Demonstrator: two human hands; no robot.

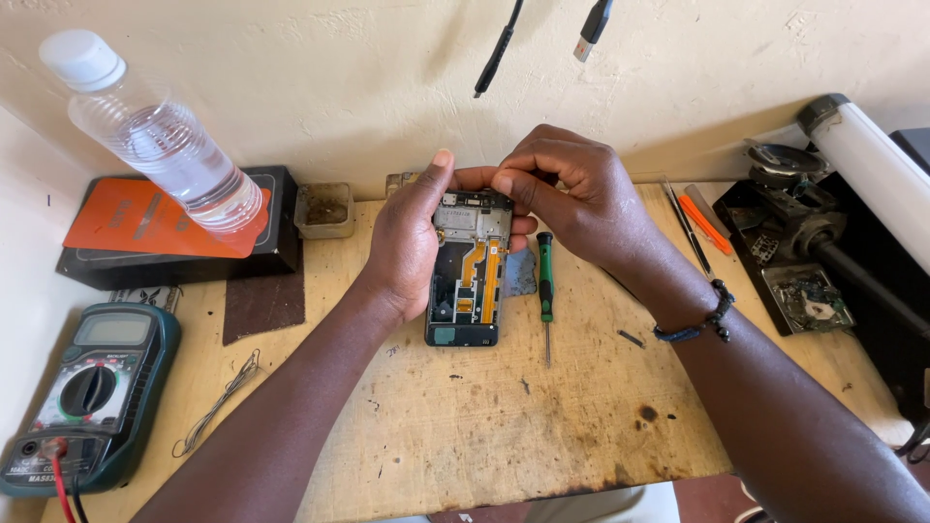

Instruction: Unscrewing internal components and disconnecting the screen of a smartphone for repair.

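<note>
Orange flex ribbons run down the middle of the opened phone, which lies back-off and lengthwise on the scarred wooden bench; everything else is placed from it. Along its left edge the left hand is clamped, thumb raised at the upper corner and the other fingers hidden underneath, only their tips peeping out at its right edge. Over its top end the right hand curls with fingertips pinched together on something too small to make out, and the knuckles hide that corner of the frame. Just right of the phone lies a green-handled screwdriver, touching neither hand, with a small grey plate between the two, partly covered. Further right are an orange-handled tool and a dark block of scrap parts, cut off at the edge by a white tube. Left of the phone sits a grimy little tray, then a black box with an orange card, half masked by a clear water bottle close to the lens. A green multimeter sits at lower left, its leads cropped. Two cable ends dangle above, their upper parts out of frame.
</note>
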